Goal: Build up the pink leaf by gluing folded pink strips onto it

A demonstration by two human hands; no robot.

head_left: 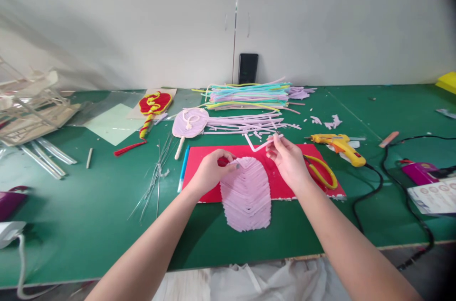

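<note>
My left hand [216, 168] pinches the upper left edge of a lilac oval panel [245, 196] made of rows of pipe cleaners in a V pattern. Part of the panel lies over a red board [206, 192], and its lower end reaches past the board's front edge. Between the fingertips of my right hand [283, 156] is a lilac pipe cleaner [254, 148] bent into an angle, held just above the panel's top. Yellow-handled scissors [326, 170] lie by my right wrist, their blades hidden. A blue pen [184, 163] rests at the board's left edge.
Behind the board lie a lilac fan [190, 123], loose lilac pipe cleaners [242, 124] and a multicoloured bundle [245, 96]. A yellow glue gun [345, 146] with a black cord [377, 184] is right. Thin wires [156, 173] and a red fan [155, 103] are left.
</note>
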